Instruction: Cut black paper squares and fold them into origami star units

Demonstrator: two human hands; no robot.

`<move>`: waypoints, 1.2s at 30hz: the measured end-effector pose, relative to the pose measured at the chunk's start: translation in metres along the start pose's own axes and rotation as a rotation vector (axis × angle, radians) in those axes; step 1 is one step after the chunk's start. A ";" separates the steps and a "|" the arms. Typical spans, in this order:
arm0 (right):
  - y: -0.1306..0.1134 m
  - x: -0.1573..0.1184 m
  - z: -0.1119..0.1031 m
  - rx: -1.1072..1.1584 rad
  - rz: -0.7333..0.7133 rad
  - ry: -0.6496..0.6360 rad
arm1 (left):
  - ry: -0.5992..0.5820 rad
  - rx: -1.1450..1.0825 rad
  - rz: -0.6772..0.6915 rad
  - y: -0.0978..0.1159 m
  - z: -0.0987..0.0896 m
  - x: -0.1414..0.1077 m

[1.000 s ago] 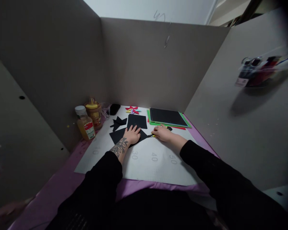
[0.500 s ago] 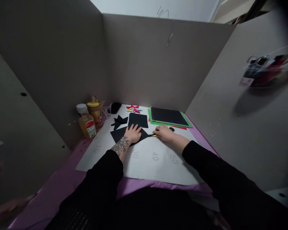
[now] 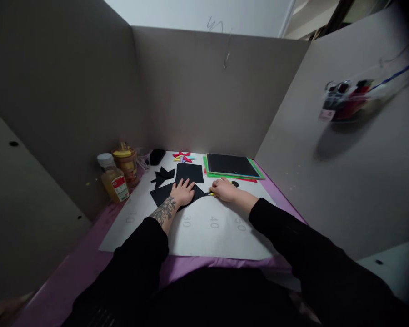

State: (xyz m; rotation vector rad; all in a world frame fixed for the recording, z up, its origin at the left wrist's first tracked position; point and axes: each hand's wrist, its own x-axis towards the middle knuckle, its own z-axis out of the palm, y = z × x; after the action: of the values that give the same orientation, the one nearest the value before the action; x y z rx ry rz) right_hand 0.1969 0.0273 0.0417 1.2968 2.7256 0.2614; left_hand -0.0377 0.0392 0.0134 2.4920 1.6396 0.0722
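Note:
My left hand (image 3: 183, 193) lies flat, fingers spread, on a sheet of black paper (image 3: 161, 194). The sheet narrows to a point on its right side. At that point my right hand (image 3: 222, 190) pinches a slim yellow-and-black tool (image 3: 211, 194). Its kind is too small to make out, and my fingers hide its middle. A rounded black end (image 3: 235, 184) shows behind the hand. Beyond my left hand is a black square of paper (image 3: 190, 173). To its left sits a folded black paper shape (image 3: 162, 176) with pointed arms.
A stack of coloured sheets with a black top (image 3: 232, 165) lies at the back right. A coloured paper star (image 3: 183, 157), a black phone-like object (image 3: 157, 157), a cup (image 3: 126, 164) and a bottle (image 3: 114, 179) stand at the back left. Grey panels (image 3: 197, 91) enclose the table.
The view has shifted, so everything appears further left. Both hands keep nearly the same places on the paper and tool.

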 end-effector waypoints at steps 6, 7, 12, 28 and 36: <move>0.003 -0.004 0.002 -0.007 -0.009 -0.003 | 0.010 0.010 0.002 0.000 0.002 0.001; 0.002 -0.004 0.001 -0.008 -0.005 -0.005 | 0.009 0.011 0.000 0.000 0.002 0.001; -0.006 -0.006 -0.004 -0.002 0.008 -0.009 | 0.007 0.015 -0.001 0.001 0.000 0.000; -0.020 -0.020 -0.013 0.002 0.043 0.006 | 0.019 0.019 0.005 -0.002 0.002 0.002; -0.026 -0.015 -0.016 -0.047 0.030 -0.010 | 0.024 0.021 0.006 -0.001 0.004 0.002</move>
State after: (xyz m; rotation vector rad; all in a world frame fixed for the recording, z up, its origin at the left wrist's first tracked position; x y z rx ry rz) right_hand 0.1841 -0.0025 0.0525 1.3242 2.6762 0.3194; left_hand -0.0375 0.0408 0.0092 2.5213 1.6498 0.0866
